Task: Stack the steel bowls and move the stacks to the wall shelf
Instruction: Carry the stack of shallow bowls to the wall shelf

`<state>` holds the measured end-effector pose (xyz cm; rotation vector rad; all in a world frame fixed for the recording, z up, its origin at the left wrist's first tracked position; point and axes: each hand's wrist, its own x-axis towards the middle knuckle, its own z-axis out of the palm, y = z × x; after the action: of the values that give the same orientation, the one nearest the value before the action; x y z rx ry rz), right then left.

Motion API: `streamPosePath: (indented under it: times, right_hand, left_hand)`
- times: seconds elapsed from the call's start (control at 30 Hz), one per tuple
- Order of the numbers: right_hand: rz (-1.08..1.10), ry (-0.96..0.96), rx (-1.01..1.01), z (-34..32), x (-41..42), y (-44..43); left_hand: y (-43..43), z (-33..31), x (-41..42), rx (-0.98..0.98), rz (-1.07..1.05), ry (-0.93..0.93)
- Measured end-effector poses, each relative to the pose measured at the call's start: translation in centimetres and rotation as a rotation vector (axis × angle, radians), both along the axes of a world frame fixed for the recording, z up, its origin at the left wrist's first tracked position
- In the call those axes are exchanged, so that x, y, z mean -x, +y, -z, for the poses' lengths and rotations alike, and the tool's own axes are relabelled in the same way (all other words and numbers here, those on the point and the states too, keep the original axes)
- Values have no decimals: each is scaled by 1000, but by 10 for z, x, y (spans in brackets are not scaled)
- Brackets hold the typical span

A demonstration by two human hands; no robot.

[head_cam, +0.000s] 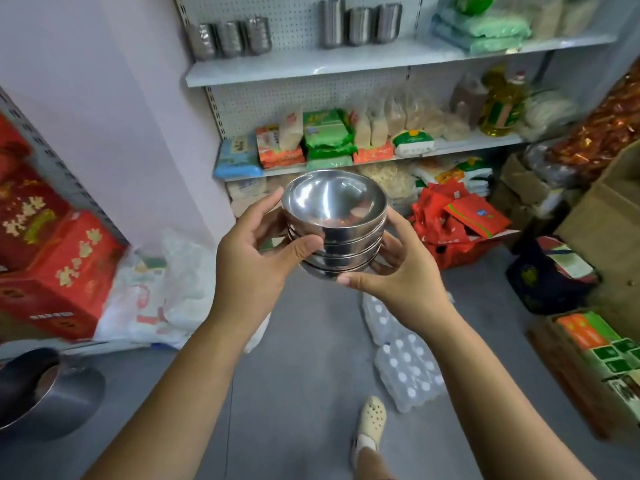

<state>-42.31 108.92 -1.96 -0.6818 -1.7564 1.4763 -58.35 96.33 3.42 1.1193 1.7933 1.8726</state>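
A stack of several nested steel bowls (pixel 334 216) is held in mid-air in front of me, mouths up. My left hand (pixel 256 251) grips its left side, thumb across the front of the stack. My right hand (pixel 398 268) cups it from the right and below, fingers curled under the lowest bowl. Ahead stands the white wall shelf (pixel 311 69); its top board carries three stacks of steel bowls (pixel 230 38) on the left and steel cups (pixel 360 24) in the middle.
The lower shelf boards hold food packets (pixel 325 140) and an oil bottle (pixel 502 105). On the floor lie red bags (pixel 453 223), packs of water bottles (pixel 405 365), cardboard boxes (pixel 602 230) on the right, red cartons (pixel 59 271) on the left. A large steel bowl (pixel 31 386) sits bottom left.
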Motion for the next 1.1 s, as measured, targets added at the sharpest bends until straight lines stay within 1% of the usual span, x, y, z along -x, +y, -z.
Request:
streamPosePath:
  times: [0.13,0.4,0.47,0.67,0.87,1.0,1.1]
  right_hand:
    - [-39,-2,-2,-4,46,79]
    - [-211,-20,-77,-28,151,242]
    - [-241,-37,-89,-28,178,276]
    - [-287,-55,-42,-19,263,357]
    - [-255,-34,-51,-15,365,440]
    - [-225,-10,-37,-26,444,491]
    - [-203,31,-18,-36,498,527]
  left_hand:
    - [72,-3,41,-15,-31,-10]
    - [213,-10,130,-70,-167,-32]
    - [241,-9,151,-70,-191,-34]
    - [316,-3,231,-73,-224,-53]
    - [397,-2,335,-58,-178,4]
    - [452,-18,420,-41,-114,35]
    - [495,-33,481,-23,-78,93]
